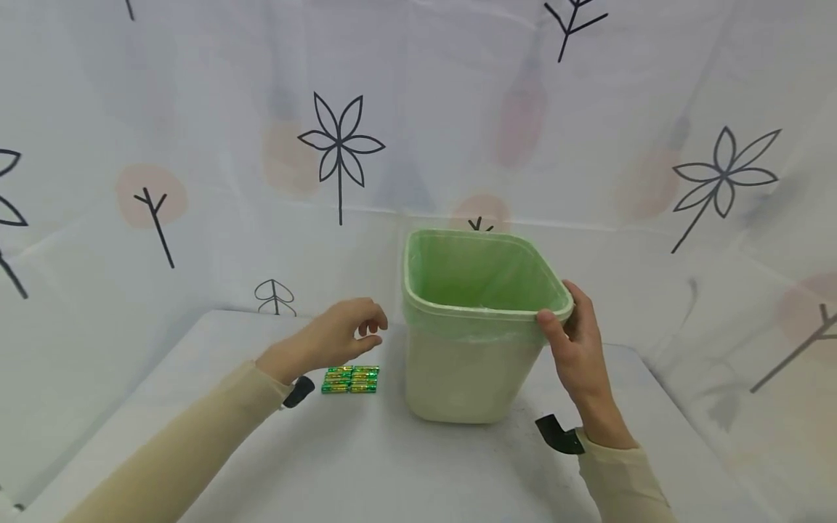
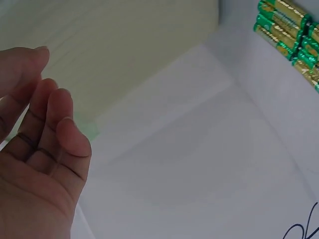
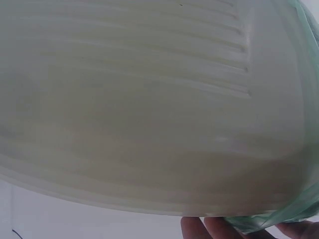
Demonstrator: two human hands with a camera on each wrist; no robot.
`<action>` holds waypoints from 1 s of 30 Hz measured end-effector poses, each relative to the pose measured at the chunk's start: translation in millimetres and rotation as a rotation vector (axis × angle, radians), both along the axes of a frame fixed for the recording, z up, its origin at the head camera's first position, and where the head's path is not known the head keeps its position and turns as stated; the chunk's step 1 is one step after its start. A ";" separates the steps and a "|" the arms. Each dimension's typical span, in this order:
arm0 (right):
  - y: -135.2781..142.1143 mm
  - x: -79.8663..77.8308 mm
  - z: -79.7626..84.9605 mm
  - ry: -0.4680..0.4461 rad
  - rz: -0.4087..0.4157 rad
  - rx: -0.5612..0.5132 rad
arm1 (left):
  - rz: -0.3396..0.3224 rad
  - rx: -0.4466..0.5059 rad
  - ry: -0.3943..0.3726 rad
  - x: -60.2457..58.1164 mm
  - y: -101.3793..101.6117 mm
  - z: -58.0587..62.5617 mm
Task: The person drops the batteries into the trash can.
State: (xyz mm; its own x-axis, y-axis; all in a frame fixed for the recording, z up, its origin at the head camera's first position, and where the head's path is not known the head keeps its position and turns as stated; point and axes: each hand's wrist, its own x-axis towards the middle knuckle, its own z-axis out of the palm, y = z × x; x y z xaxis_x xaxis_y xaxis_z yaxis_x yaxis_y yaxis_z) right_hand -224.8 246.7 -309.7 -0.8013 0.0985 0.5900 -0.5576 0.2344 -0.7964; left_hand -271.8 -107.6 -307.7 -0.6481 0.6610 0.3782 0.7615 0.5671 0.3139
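Observation:
A pale green trash can (image 1: pixel 467 378) stands on the white table, lined with a thin green bag (image 1: pixel 484 272) folded over its rim. My right hand (image 1: pixel 578 345) grips the can's right rim, thumb on the near side and fingers round the outside; in the right wrist view its fingertips (image 3: pixel 219 226) show at the can's edge beside the bag. My left hand (image 1: pixel 336 330) hovers left of the can with fingers loosely bent and nothing held. Below that hand, green and gold batteries (image 1: pixel 350 379) lie in two neat columns; the left wrist view shows part of them.
A white cloth backdrop (image 1: pixel 216 109) printed with dark flowers and twigs hangs behind the table (image 1: pixel 327 465) and along its sides. The can leans close to the backdrop's lower part in the head view.

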 end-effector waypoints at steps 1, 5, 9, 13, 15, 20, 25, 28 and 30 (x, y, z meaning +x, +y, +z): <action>-0.3 -0.1 0.0 0.001 0.003 -0.002 | 0.009 -0.017 -0.016 0.0 -0.8 -5.2; -0.6 -0.5 -0.2 0.007 0.008 -0.005 | 0.029 -0.068 -0.069 -1.7 -2.8 -25.6; -0.4 -0.8 0.0 0.008 0.007 -0.005 | 0.035 -0.107 -0.092 -5.1 -5.8 -43.5; -0.1 -0.6 -0.1 0.000 0.001 -0.004 | 0.048 -0.135 -0.112 -6.4 -9.9 -56.8; 0.3 -0.6 -0.5 -0.002 -0.004 0.001 | 0.057 -0.139 -0.132 -6.6 -11.5 -62.5; 0.8 -1.3 -0.9 0.000 -0.015 0.020 | 0.087 -0.145 -0.191 -7.2 -14.1 -77.8; 0.9 -1.0 -1.1 -0.006 -0.019 0.029 | 0.116 -0.168 -0.244 -9.9 -13.4 -93.5; 1.0 -0.6 -1.4 -0.010 -0.024 0.029 | 0.126 -0.178 -0.261 -12.8 -12.5 -100.8; 1.1 -0.4 -1.6 -0.013 -0.026 0.031 | 0.126 -0.184 -0.259 -14.4 -11.9 -104.4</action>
